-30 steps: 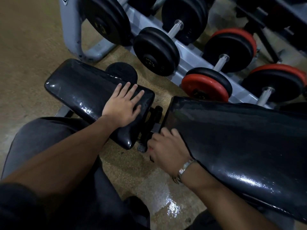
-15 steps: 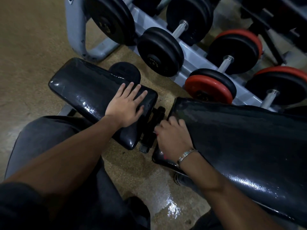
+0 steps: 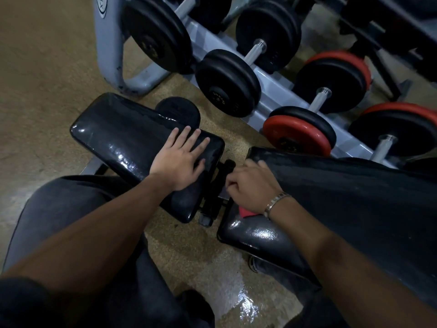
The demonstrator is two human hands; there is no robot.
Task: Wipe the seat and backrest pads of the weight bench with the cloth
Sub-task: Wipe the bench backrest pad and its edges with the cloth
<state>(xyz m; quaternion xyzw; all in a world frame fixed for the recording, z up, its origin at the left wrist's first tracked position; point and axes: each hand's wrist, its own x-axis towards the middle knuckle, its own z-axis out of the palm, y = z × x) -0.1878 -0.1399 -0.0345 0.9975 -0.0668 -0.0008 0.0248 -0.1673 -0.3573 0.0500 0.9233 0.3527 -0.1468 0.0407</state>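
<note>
Left grip [image 3: 179,159] spread flat on glossy black seat pad [image 3: 113,136]; right grip [image 3: 250,185] clamped on red cloth [image 3: 246,213] at rounded backrest pad [image 3: 354,209]

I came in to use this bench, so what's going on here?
A person is wiping down the weight bench. Their left hand lies flat, fingers spread, on the seat pad. Their right hand holds a red cloth, mostly hidden under it, at the lower end of the backrest pad, next to the gap between the two pads. Both pads look shiny.
</note>
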